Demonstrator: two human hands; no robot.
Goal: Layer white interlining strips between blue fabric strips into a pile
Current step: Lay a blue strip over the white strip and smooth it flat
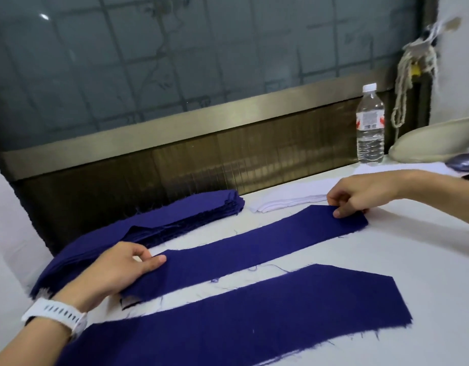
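A long blue fabric strip (254, 247) lies slanted across the white table. My left hand (117, 270) pinches its near left end, thumb on top. My right hand (360, 194) pinches its far right end at the upper corner. A second, wider blue strip (254, 318) lies flat nearer to me, parallel to the first. Behind my left hand sits a thick stack of blue strips (175, 215). A small pile of white interlining strips (289, 198) lies at the back, just left of my right hand.
A water bottle (370, 125) stands at the back right beside a pale curved object (434, 143) and a dark rounded object (463, 162). A window frame and wall (175, 159) border the table's far edge. Loose threads lie on the white table (386, 254).
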